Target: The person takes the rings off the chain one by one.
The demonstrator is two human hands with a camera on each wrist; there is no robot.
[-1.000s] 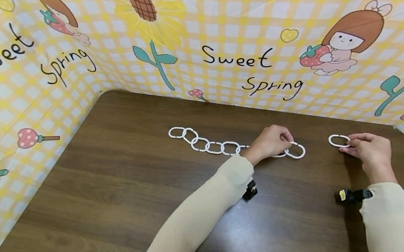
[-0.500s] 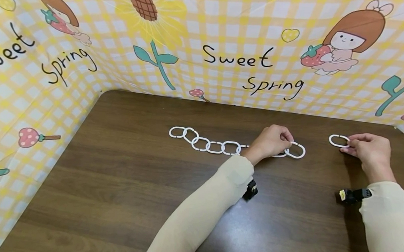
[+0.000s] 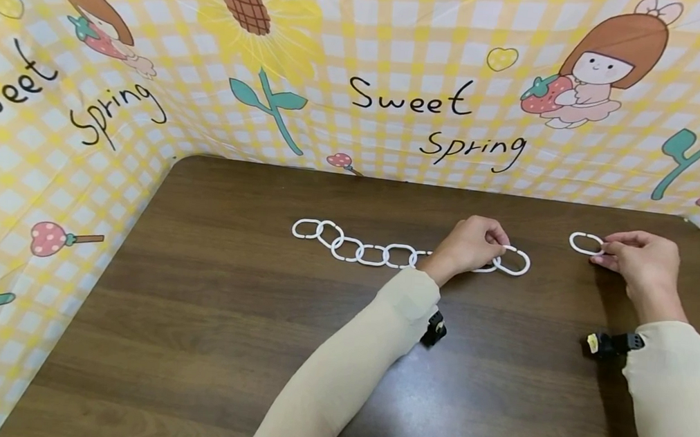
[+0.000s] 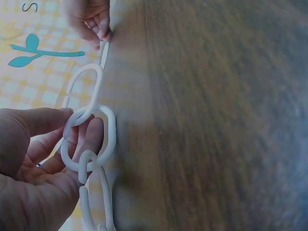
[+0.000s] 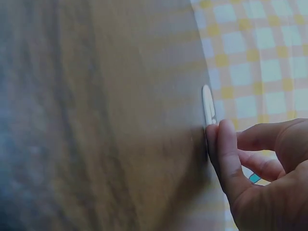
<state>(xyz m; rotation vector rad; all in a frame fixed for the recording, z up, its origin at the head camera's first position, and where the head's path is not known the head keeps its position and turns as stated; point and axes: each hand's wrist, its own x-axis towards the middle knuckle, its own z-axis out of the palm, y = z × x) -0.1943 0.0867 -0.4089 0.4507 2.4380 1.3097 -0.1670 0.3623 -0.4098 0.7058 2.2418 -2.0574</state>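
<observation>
Chain along the table, its right end well apart from the loose ring.
My left hand pinches the chain near that end; my right hand grips the loose ring by one side. The links are split, so a hard pull could pop one off; with so little of the ring held, a knock might twist it free.
</observation>
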